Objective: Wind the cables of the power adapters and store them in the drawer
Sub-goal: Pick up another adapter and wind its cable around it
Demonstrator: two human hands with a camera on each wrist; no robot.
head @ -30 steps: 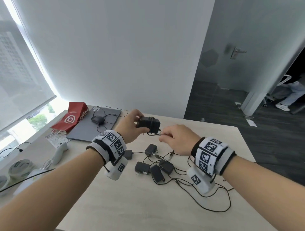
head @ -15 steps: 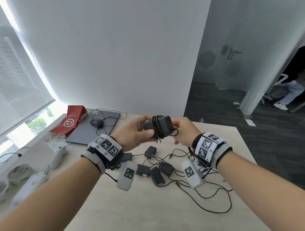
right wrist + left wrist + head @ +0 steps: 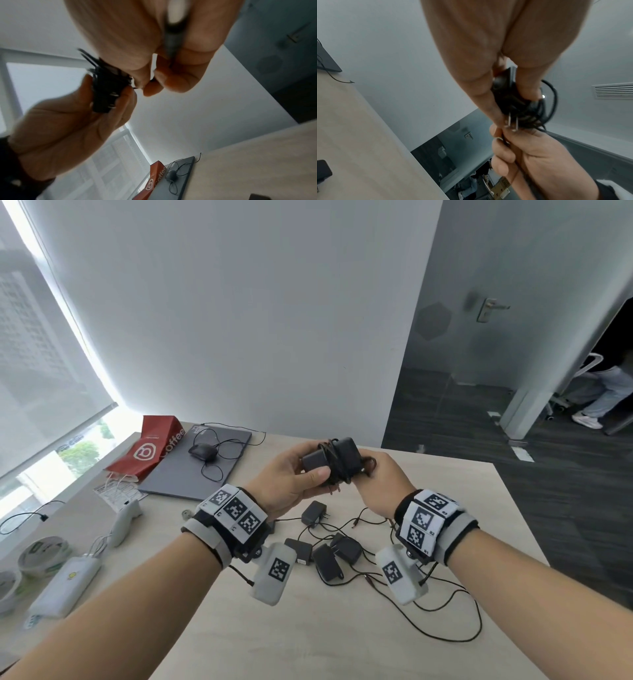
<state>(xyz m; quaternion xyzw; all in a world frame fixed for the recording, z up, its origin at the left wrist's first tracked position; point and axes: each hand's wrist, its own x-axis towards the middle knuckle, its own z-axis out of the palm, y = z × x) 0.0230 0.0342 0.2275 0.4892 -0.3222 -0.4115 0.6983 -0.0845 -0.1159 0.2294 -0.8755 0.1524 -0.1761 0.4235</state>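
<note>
- Above the bench, both hands hold one black power adapter with its cable wound in loops round its body.
- Left hand: fingers curled round the adapter's near end, thumb pressed along its side; the left wrist view shows its two metal prongs pointing out past the coil.
- Right hand: fingers curled at the far end, pinching the loose tail of the cable against the coil.
- Below the hands, several more adapters lie on the bench close together, their thin black cables trailing unwound towards the right.
- Far left of the bench: a closed grey laptop with a wired mouse on top, just beside a red coffee bag.
</note>
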